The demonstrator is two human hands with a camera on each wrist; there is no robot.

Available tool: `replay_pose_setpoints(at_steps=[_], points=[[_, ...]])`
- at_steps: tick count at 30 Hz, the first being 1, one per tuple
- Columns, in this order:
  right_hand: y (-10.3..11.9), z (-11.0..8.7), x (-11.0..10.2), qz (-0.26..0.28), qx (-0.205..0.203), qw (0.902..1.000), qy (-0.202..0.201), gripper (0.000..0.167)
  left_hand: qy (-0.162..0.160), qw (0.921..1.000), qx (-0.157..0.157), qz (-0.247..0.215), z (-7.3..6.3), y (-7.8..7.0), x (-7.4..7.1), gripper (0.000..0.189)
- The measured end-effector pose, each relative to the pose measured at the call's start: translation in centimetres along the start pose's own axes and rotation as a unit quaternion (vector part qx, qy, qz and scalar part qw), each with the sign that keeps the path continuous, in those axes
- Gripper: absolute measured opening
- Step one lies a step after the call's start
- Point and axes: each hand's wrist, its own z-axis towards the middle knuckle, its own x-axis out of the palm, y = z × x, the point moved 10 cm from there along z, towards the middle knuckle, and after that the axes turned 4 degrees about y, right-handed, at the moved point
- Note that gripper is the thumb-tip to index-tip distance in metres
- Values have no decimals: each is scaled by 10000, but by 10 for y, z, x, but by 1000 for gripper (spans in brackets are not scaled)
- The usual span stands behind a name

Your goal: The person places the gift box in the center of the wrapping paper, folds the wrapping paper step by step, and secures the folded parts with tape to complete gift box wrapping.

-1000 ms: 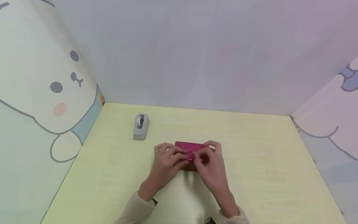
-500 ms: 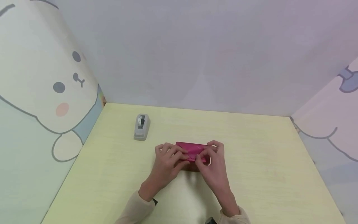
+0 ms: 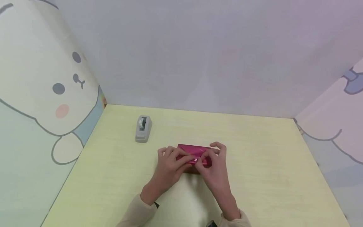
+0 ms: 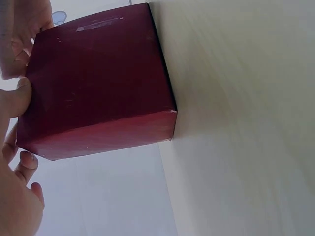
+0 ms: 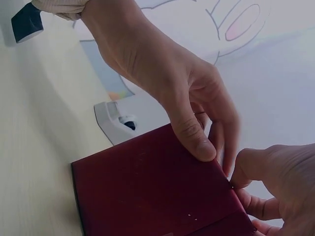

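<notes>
A box [image 3: 187, 148] wrapped in glossy magenta-red paper sits on the table. My left hand [image 3: 168, 164] holds its left part, fingers on top and thumb on the near side; the left wrist view shows that thumb [image 4: 22, 98] against the dark red face [image 4: 98, 78]. At the near top edge my right hand [image 3: 214, 165] has thumb and forefinger together, pinching what looks like a small shiny piece of clear tape [image 3: 195, 160], mostly hidden by the fingertips. In the right wrist view the right hand [image 5: 280, 187] and left hand [image 5: 162, 69] meet along that edge.
A grey tape dispenser [image 3: 143, 129] with a small roll stands at the back left of the pale yellow table [image 3: 269, 167]. A grey-white wall [image 3: 198, 56] rises behind, with cartoon-printed panels [image 3: 42, 94] at the sides. A strip mark [image 4: 101, 23] shows on the box's face.
The right fingertips slid slightly right along the near edge, then came back left toward the left forefinger, which has stretched further right. A shiny glint now shows between them. The box stays in place.
</notes>
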Motion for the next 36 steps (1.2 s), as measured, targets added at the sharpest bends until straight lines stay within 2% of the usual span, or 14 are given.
replay_pose_setpoints(at_steps=[4,7,11,14,19,24,28,30,33,36], points=[[-2,0,0,67,51,9999,61,21,31,9999,99,70,1,-3,1,38],[-4,1,0,71,154,9998,143,19,192,9987,127,447,4,-9,2,35],[-5,1,-1,29,239,9996,176,22,476,9932,201,1046,9,-19,3,34],[-5,2,-2,39,228,9996,152,29,577,9916,170,1141,10,-22,3,37],[-7,1,-1,285,116,9994,163,24,236,9967,-80,768,9,-18,-3,34],[-8,-2,2,160,-40,9999,9,24,-159,9989,-281,338,6,-12,-8,30],[-6,-4,4,40,-183,9998,-17,25,-229,9992,-327,88,5,-10,-9,30],[-5,-4,4,124,-238,9996,54,22,-166,9988,-451,-103,6,-8,-8,30],[-7,-3,4,330,-240,9990,177,21,-29,9938,-861,-707,6,0,-6,32],[-11,-2,4,714,-188,9971,183,25,32,9765,-1588,-1454,7,12,-3,36]])
